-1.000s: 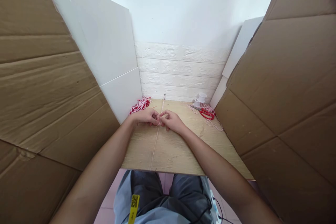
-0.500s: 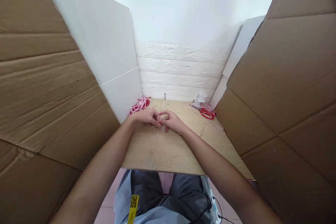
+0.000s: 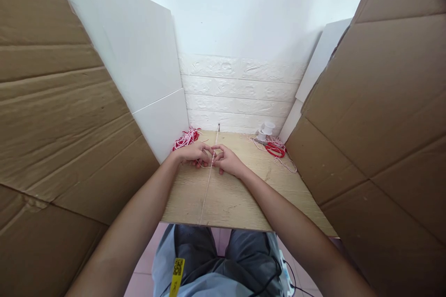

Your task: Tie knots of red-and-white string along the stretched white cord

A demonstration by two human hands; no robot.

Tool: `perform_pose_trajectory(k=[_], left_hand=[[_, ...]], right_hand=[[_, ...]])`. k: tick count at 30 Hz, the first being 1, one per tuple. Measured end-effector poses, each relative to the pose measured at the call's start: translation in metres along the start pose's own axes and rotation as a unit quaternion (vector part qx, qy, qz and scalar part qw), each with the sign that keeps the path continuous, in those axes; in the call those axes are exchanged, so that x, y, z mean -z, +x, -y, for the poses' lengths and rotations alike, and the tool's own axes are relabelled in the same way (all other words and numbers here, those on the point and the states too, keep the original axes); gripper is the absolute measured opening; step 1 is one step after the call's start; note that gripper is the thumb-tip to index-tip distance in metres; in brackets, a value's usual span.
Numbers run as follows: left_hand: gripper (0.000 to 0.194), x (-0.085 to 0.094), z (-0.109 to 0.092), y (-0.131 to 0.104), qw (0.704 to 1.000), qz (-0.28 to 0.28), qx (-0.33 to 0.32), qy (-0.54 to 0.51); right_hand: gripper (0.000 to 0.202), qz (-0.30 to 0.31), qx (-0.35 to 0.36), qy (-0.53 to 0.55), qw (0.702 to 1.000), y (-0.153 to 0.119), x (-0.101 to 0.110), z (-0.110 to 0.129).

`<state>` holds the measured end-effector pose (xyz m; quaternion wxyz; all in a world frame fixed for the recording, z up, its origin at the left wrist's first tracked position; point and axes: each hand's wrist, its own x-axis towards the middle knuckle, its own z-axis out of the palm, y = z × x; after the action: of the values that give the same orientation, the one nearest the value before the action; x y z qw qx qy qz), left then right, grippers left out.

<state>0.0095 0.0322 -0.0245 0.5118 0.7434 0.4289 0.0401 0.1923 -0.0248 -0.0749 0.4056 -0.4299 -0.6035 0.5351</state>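
Your left hand [image 3: 195, 152] and right hand [image 3: 229, 159] have parted slightly at the fingertips in the last half second, baring the pale cord [image 3: 206, 195] between them, with a thin thread [image 3: 202, 167] bowed beside it; the working spot seems easier to check. The cord runs down the worktop [image 3: 240, 209]. I cannot tell whether either grip pinches anything. The yellow tag [image 3: 177, 276] bears a code pattern and unreadable lettering

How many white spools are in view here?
2: the right spool and the left spool, slightly lower in the picture, close together at the board's back right, near the red-handled scissors. Others may be hidden.
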Motion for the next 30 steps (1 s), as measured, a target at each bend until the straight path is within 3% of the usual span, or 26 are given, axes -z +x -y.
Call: perform_pose_trajectory(k=[5,11,17,24,30], left_hand=[[0.031,0.002,0.006,0.003,0.999,0.037,0.002,0.002],[0.029,0.003,0.007,0.003,0.998,0.061,-0.015,-0.017],[0.022,0.002,0.007,0.003,0.998,0.063,-0.008,-0.025],[0.023,0.003,0.011,0.005,0.997,0.074,-0.013,-0.019],[0.025,0.006,0.009,0.002,0.997,0.074,-0.034,-0.017]], right_hand=[[0.057,0.005,0.003,-0.023,1.0,-0.003,0.001,0.003],[0.056,0.009,0.033,-0.107,0.994,-0.002,0.005,0.001],[0.053,-0.026,0.068,-0.272,0.96,-0.003,0.011,0.002],[0.046,-0.151,0.033,-0.426,0.891,-0.004,0.025,0.009],[0.04,-0.261,-0.001,-0.399,0.879,0.002,0.04,0.004]])
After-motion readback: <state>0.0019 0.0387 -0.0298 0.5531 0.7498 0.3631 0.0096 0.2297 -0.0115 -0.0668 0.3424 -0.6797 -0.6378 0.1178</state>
